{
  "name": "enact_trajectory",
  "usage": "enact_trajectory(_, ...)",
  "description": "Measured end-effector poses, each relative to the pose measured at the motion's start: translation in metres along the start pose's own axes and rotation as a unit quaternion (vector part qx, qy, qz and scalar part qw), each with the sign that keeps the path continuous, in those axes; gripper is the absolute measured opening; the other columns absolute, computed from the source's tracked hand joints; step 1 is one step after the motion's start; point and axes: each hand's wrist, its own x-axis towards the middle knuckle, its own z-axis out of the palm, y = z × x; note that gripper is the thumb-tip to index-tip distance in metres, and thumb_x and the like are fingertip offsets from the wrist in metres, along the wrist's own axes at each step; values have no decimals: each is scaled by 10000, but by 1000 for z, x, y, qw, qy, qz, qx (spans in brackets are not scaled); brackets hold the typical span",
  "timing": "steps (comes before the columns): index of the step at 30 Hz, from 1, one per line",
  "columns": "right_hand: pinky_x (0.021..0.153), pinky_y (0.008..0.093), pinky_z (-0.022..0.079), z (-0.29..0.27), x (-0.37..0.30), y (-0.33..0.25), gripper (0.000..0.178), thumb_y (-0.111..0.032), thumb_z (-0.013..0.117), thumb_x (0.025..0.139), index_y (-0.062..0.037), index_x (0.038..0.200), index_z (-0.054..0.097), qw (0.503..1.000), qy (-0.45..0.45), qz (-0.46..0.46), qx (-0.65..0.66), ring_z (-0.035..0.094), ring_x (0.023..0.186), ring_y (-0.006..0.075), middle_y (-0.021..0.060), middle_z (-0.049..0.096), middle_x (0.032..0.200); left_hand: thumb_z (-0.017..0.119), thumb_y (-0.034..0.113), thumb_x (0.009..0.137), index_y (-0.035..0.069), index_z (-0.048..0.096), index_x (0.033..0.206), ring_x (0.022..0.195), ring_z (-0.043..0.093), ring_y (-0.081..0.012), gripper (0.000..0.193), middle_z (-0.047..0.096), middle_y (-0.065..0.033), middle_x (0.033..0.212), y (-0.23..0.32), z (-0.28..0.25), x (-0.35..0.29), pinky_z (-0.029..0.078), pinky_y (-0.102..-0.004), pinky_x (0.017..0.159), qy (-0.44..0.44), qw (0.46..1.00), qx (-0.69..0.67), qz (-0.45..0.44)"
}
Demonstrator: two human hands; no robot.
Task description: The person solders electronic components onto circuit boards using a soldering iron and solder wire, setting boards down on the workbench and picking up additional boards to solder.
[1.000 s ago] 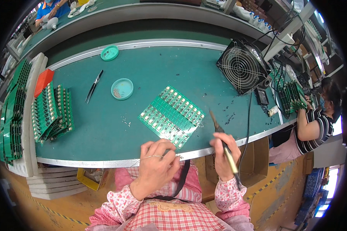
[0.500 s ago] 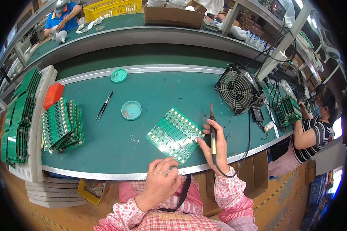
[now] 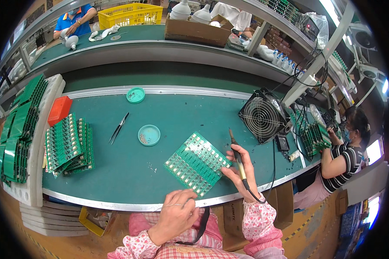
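Note:
A green circuit board panel [image 3: 197, 163] with rows of small pale parts lies turned at an angle near the table's front edge. My right hand [image 3: 243, 175] is closed round a soldering iron [image 3: 238, 158], its tip up and away from the board. The thumb of that hand is by the board's right corner. At the lower corner, my left hand [image 3: 176, 216] is closed with a thin solder wire [image 3: 174, 204] running out of its fingers. Its fingertips are close to the board; whether they touch it I cannot tell.
Stacked boards [image 3: 69, 144], a red box [image 3: 59, 110] and a white foam tray [image 3: 52, 93] stand left. Tweezers [image 3: 119, 128] and two round green dishes [image 3: 149, 135] [image 3: 135, 95] lie mid-table. A black fan [image 3: 263, 116] stands right, beside a seated co-worker [image 3: 339, 162].
The whole view has tilted, so the table sits lower in the picture. The soldering iron's tip leans further left. Both hands stay beside the board.

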Motion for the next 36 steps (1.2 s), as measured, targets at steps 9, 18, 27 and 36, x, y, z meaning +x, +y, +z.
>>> enact_trajectory(9, 909, 303, 531, 3, -6, -2, 543, 42, 708, 839, -74, 1314, 472, 993, 45, -2, 105, 546, 1136, 170, 100, 562, 1226, 538, 108, 951, -1, 653, 876, 908, 656, -288, 175, 669, -156, 987, -2, -16, 5, 493, -380, 834, 74, 958, -194, -197)
enact_trajectory(18, 840, 274, 530, 23, -25, -12, 555, 70, 702, 842, -66, 1314, 443, 965, 174, -61, 185, 530, 1114, 158, 105, 527, 1231, 550, 59, 1006, -91, 513, 1268, 1003, 657, -182, 303, 664, -137, 1136, -14, -22, 30, 526, -290, 871, 86, 842, -442, -297)
enact_trajectory(27, 905, 324, 560, 44, -53, 12, 606, 108, 700, 829, -15, 1333, 388, 975, 165, -98, 108, 549, 1143, 189, 153, 505, 1307, 572, 74, 1003, -36, 548, 1255, 940, 641, -104, 276, 678, -77, 1063, -41, -32, 61, 518, -252, 799, 115, 838, -463, -264)
enact_trajectory(36, 897, 332, 554, 48, -60, 32, 615, 118, 709, 817, -18, 1318, 380, 973, 151, -138, 104, 619, 1087, 212, 179, 505, 1319, 550, 81, 1009, -42, 554, 1285, 898, 606, -61, 302, 678, -49, 1051, -45, -28, 62, 476, -221, 778, 121, 850, -436, -271)
